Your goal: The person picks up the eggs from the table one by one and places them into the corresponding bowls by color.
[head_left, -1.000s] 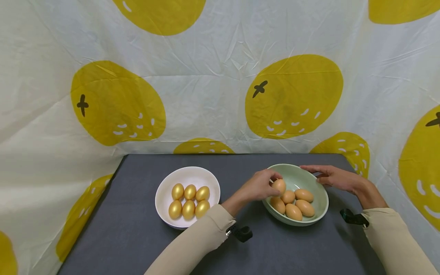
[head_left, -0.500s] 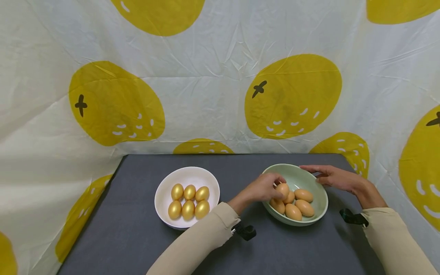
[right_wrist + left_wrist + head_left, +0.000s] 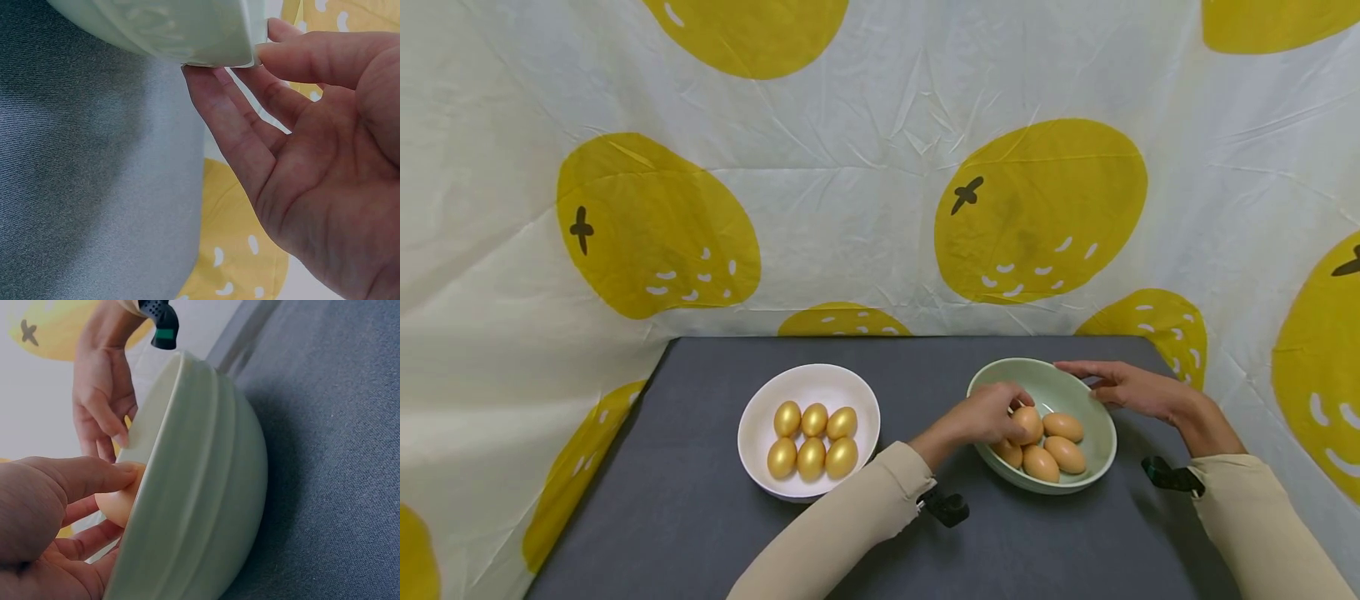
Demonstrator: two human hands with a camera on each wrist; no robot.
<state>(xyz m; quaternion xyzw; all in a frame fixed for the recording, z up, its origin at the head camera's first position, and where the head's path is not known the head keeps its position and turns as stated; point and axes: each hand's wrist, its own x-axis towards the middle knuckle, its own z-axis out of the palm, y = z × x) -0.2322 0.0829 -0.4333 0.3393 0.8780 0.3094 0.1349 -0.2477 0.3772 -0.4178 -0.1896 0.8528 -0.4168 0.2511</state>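
A pale green bowl stands on the right side of the table and has several brown eggs in its near part. My left hand reaches in over the bowl's left rim and holds one brown egg between thumb and fingers, low over the others. In the left wrist view this egg is partly hidden by the bowl's rim. At the bowl's right side, my right hand touches the rim with its thumb, while its rather straight fingers rest against the outer wall.
To the left stands a white bowl with several shiny gold eggs in two rows. My left forearm's sleeve passes near its right edge. A fruit-patterned cloth hangs behind the dark grey table.
My left hand has moved right and slightly down with the egg, from the green bowl's left edge further in over the other eggs. The right hand stays in place.
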